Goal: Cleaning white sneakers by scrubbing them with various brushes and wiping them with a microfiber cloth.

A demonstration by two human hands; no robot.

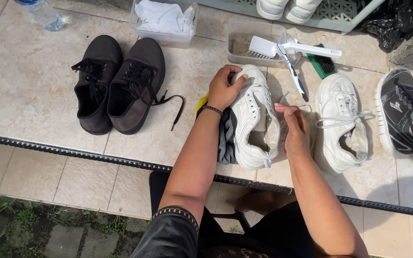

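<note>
Bright hard sunlight, crisp short shadows, sharp focus, slight edge distortion.

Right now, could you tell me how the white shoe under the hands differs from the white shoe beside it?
The held white shoe is gripped at its toe by the left hand, with the right hand at its side; the other white shoe lies untouched. The held shoe rests against a grey cloth; the other sits on bare tile. Both point away from the person.

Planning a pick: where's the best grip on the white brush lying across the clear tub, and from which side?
Probably the long straight handle. It sticks out past the tub rim to the right, with free space around it, while the brush head sits over the tub. Come from above, closing across the handle's narrow width; a toothbrush crosses near the head.
</note>
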